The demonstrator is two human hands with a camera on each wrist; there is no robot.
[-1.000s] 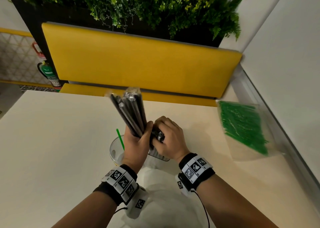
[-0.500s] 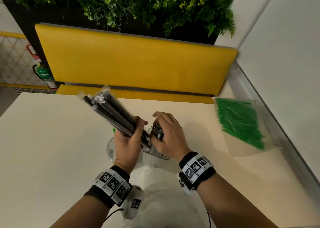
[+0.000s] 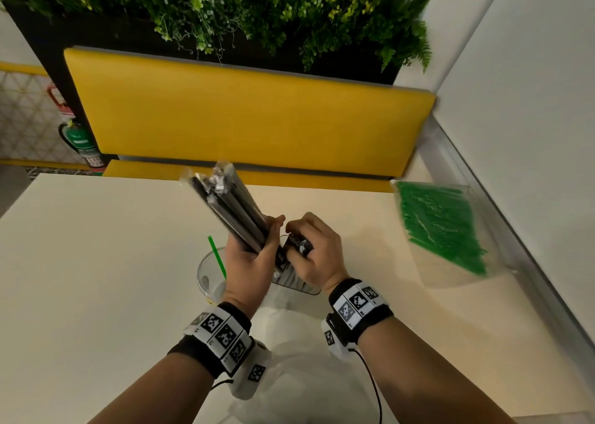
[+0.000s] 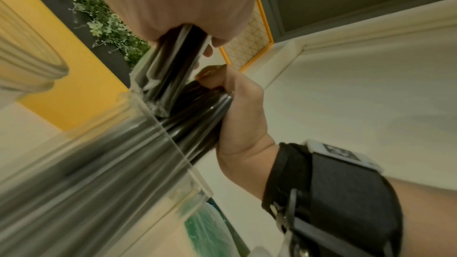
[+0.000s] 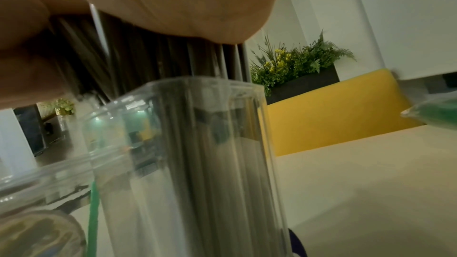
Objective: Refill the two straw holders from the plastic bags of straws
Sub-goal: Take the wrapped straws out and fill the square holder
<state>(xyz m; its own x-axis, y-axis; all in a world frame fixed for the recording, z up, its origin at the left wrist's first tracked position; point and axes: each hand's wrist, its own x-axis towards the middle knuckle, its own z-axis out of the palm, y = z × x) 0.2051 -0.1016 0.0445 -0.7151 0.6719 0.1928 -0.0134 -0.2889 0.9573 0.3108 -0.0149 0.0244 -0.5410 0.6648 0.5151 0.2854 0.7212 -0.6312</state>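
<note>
My left hand (image 3: pixel 257 256) grips a bundle of black wrapped straws (image 3: pixel 228 204) that slants up and to the left above the holders. My right hand (image 3: pixel 302 246) grips the tops of the black straws standing in the square clear holder (image 3: pixel 299 287), which is mostly hidden under both hands. In the right wrist view that square clear holder (image 5: pixel 197 163) is packed with dark straws. To its left stands a round clear holder (image 3: pixel 206 275) with one green straw (image 3: pixel 216 256). A clear bag of green straws (image 3: pixel 441 227) lies at the right.
A crumpled white plastic bag (image 3: pixel 299 359) lies on the cream table (image 3: pixel 96 278) between my wrists. A yellow bench back (image 3: pixel 251 118) and a planter (image 3: pixel 225 11) stand behind the table. A white wall (image 3: pixel 531 134) runs along the right edge.
The bundle in my left hand swung from nearly upright far over to the left, then partway back up. My right hand stayed on the straws in the square holder.
</note>
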